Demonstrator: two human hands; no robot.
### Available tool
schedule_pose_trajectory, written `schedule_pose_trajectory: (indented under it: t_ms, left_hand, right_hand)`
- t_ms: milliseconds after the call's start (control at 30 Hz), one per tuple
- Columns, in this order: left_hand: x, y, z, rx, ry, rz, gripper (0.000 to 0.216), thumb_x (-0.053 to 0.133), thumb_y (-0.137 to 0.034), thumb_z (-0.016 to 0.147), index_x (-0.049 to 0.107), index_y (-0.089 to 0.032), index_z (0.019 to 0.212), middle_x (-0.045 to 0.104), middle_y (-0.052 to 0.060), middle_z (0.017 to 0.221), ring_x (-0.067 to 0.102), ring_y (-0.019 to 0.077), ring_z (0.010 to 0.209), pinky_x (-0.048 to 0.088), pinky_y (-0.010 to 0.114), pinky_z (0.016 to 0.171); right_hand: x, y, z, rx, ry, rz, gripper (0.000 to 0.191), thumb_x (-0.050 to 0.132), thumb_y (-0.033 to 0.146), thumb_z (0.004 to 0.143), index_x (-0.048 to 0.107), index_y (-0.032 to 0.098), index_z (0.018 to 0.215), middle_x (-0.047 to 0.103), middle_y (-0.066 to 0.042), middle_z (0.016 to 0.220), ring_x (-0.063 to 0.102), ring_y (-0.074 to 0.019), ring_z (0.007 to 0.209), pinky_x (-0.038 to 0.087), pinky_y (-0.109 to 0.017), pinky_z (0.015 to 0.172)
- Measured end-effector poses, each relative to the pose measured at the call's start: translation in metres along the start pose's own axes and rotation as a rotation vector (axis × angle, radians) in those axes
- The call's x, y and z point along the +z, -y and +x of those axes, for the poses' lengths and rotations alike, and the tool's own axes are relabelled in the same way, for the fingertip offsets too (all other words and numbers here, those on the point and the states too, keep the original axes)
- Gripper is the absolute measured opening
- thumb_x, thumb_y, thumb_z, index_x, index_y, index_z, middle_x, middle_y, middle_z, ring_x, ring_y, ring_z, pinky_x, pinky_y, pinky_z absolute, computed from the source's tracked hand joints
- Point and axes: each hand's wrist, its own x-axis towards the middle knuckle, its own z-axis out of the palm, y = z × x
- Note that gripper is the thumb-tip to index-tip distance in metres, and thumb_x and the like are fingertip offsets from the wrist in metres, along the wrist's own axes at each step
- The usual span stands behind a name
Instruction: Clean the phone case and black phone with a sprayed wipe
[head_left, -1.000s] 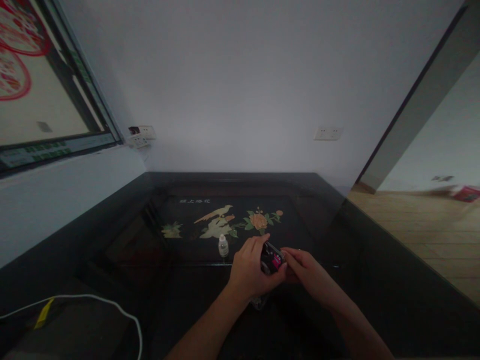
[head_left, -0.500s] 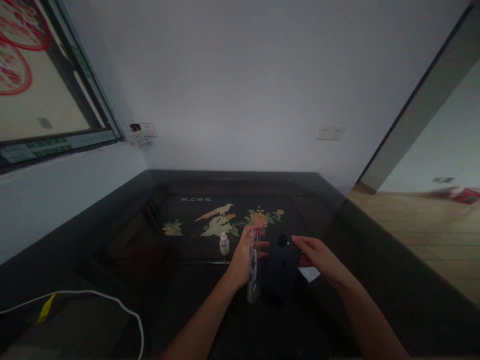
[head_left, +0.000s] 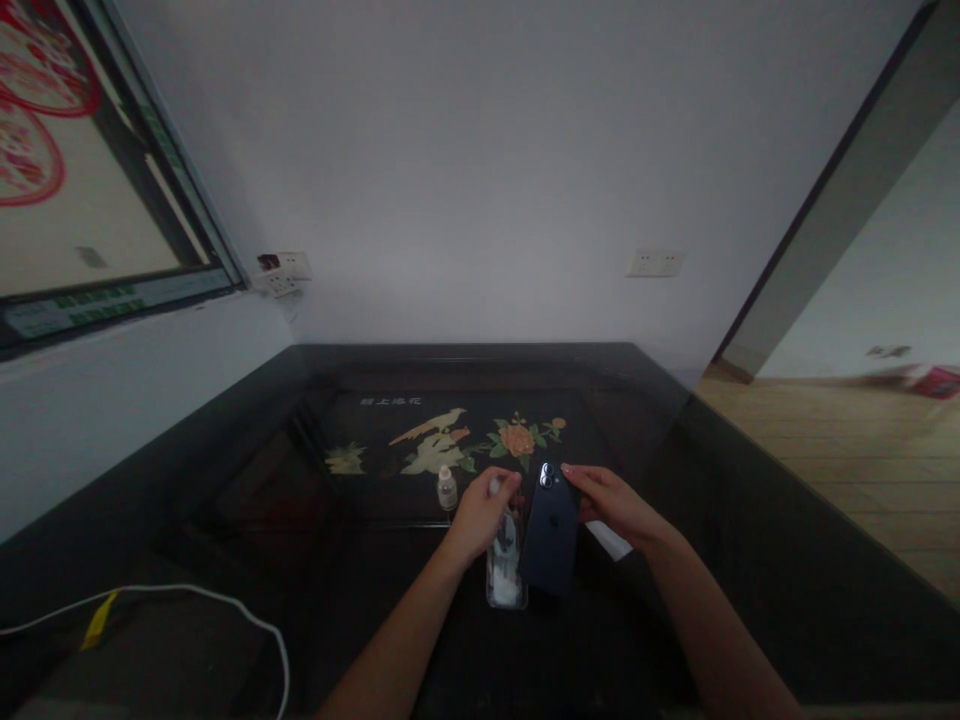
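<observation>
My right hand pinches the upper right edge of a dark blue smartphone, its back and camera lenses facing me. In my left hand is a clear phone case with a pale and dark pattern, gripped near its top. Phone and case are side by side, their edges very close; whether they touch I cannot tell. Beyond my left hand a small clear bottle with a white cap stands upright on the dark table. Partly behind my right hand lies a white sheet, perhaps paper or cloth.
The glossy black table bears a bird-and-flower picture. A white cable with a yellow tag curves across the left front. Wall sockets are on the wall behind, and a window is at the left.
My left hand has turned the case from edge-on to show its broad face. My right hand has brought the phone left, closer to the case, and its back catches more light.
</observation>
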Motion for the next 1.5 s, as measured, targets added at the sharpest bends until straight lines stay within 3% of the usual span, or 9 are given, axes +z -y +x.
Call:
schedule_pose_trajectory:
  t_ms: [67, 167, 400, 567, 867, 1200, 1300, 1400, 1500]
  left_hand:
    - [-0.003, 0.002, 0.001, 0.044, -0.061, 0.137, 0.031, 0.073, -0.039, 0.084, 0.064, -0.018, 0.105, 0.072, 0.004, 0.085, 0.071, 0.0195, 0.079, 0.055, 0.028, 0.068]
    - [-0.005, 0.005, 0.001, 0.135, -0.172, 0.321, 0.044, 0.076, -0.024, 0.078, 0.058, -0.019, 0.117, 0.072, 0.006, 0.097, 0.069, 0.0182, 0.082, 0.054, 0.031, 0.078]
    - [0.01, 0.008, -0.009, 0.358, -0.25, 0.756, 0.054, 0.08, -0.024, 0.074, 0.056, -0.019, 0.123, 0.057, 0.01, 0.117, 0.058, 0.0253, 0.11, 0.048, 0.041, 0.099]
    - [0.012, 0.008, -0.011, 0.365, -0.239, 0.985, 0.039, 0.076, -0.028, 0.081, 0.059, -0.022, 0.116, 0.056, 0.008, 0.116, 0.055, 0.028, 0.11, 0.045, 0.044, 0.101]
    - [0.006, 0.002, -0.009, 0.369, -0.139, 1.093, 0.022, 0.068, -0.029, 0.089, 0.061, -0.019, 0.108, 0.059, 0.009, 0.113, 0.053, 0.0288, 0.109, 0.044, 0.046, 0.101]
    - [0.003, -0.006, -0.016, 0.4, -0.101, 1.077, 0.024, 0.057, -0.03, 0.096, 0.064, -0.018, 0.115, 0.06, 0.011, 0.116, 0.056, 0.0285, 0.114, 0.044, 0.047, 0.105]
    - [-0.002, -0.023, -0.022, 0.481, 0.03, 0.854, 0.029, 0.047, -0.028, 0.101, 0.062, -0.021, 0.125, 0.061, 0.01, 0.124, 0.055, 0.0261, 0.123, 0.041, 0.046, 0.111]
    - [-0.013, -0.041, -0.028, 0.469, 0.275, 0.491, 0.042, 0.05, -0.045, 0.101, 0.053, -0.027, 0.14, 0.057, 0.009, 0.141, 0.05, 0.0259, 0.136, 0.037, 0.045, 0.117]
    - [-0.018, -0.05, -0.033, 0.46, 0.536, 0.305, 0.107, 0.083, -0.064, 0.069, 0.032, -0.03, 0.157, 0.036, 0.01, 0.162, 0.033, 0.034, 0.15, 0.026, 0.051, 0.124]
  right_hand:
    - [0.002, -0.003, -0.001, 0.013, 0.008, 0.03, 0.045, 0.068, 0.056, 0.091, 0.071, 0.014, 0.107, 0.077, -0.005, 0.082, 0.073, -0.0155, 0.069, 0.058, -0.026, 0.066]
    - [0.005, -0.007, -0.003, 0.026, 0.025, 0.046, 0.045, 0.071, 0.056, 0.089, 0.071, 0.014, 0.103, 0.077, -0.004, 0.081, 0.073, -0.0147, 0.067, 0.057, -0.024, 0.063]
    - [0.002, -0.017, 0.001, 0.021, 0.049, 0.052, 0.047, 0.073, 0.059, 0.086, 0.071, 0.015, 0.101, 0.076, -0.004, 0.079, 0.073, -0.0159, 0.066, 0.059, -0.026, 0.063]
    - [-0.004, -0.026, 0.007, 0.01, 0.067, 0.053, 0.046, 0.071, 0.059, 0.088, 0.072, 0.016, 0.103, 0.077, -0.005, 0.084, 0.075, -0.0172, 0.069, 0.06, -0.027, 0.064]
    - [0.002, -0.023, 0.002, 0.035, 0.071, 0.029, 0.045, 0.071, 0.059, 0.088, 0.071, 0.016, 0.103, 0.077, -0.006, 0.085, 0.075, -0.0173, 0.07, 0.059, -0.026, 0.062]
    - [0.003, -0.029, 0.004, 0.036, 0.123, 0.109, 0.045, 0.071, 0.058, 0.089, 0.072, 0.015, 0.102, 0.077, -0.005, 0.083, 0.074, -0.017, 0.068, 0.059, -0.027, 0.063]
    - [0.003, -0.032, 0.006, 0.039, 0.122, 0.138, 0.042, 0.072, 0.056, 0.089, 0.072, 0.015, 0.1, 0.076, -0.004, 0.079, 0.073, -0.0158, 0.065, 0.058, -0.026, 0.062]
    - [0.004, -0.033, 0.007, 0.037, 0.14, 0.207, 0.039, 0.074, 0.052, 0.089, 0.071, 0.015, 0.103, 0.076, -0.004, 0.079, 0.072, -0.0158, 0.064, 0.059, -0.028, 0.064]
    - [0.007, -0.032, 0.006, 0.035, 0.174, 0.311, 0.036, 0.075, 0.049, 0.089, 0.071, 0.016, 0.102, 0.077, -0.004, 0.082, 0.073, -0.0163, 0.067, 0.058, -0.028, 0.064]
